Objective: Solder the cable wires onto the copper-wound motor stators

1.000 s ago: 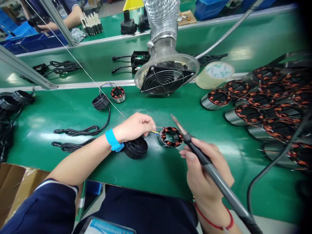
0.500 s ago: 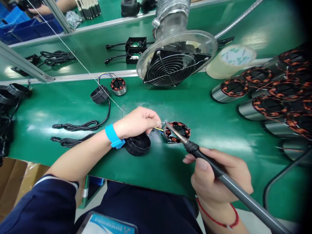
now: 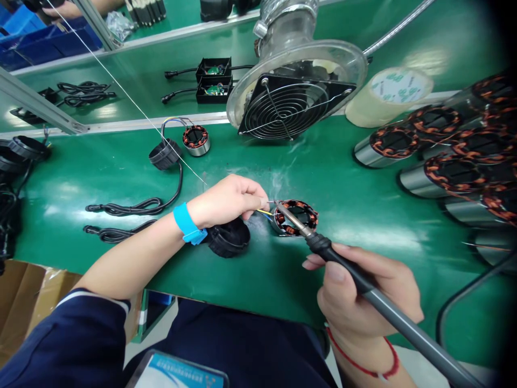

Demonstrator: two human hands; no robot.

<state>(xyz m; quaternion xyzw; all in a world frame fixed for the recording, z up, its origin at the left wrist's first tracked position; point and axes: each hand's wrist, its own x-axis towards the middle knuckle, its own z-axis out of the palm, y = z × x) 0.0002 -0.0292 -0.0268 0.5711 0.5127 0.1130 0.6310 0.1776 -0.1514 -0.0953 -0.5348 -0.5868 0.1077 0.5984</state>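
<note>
My right hand (image 3: 369, 293) grips a soldering iron (image 3: 351, 269) by its dark handle. Its tip meets the left rim of a copper-wound motor stator (image 3: 307, 218) on the green bench. Thin smoke rises from that spot. With pinched fingertips my left hand (image 3: 230, 202) holds thin solder wire (image 3: 137, 105), which runs down from the upper left and passes behind the hand. A short end comes out at the iron tip. Yellow and blue leads (image 3: 264, 213) lie between the left fingers and the stator. Under the left hand sits a black round housing (image 3: 229, 238), partly covered.
A fume extractor with a fan grille (image 3: 285, 110) hangs behind the stator. Several stators (image 3: 388, 145) stand at right beside a tape roll (image 3: 390, 97). Another stator (image 3: 196, 140) is wired to a black housing (image 3: 165, 154). Coiled cables (image 3: 125, 207) lie left; a co-worker's arm shows top left.
Smoke has appeared above the iron tip. Both hands keep almost the same place and grip, while the view has shifted slightly.
</note>
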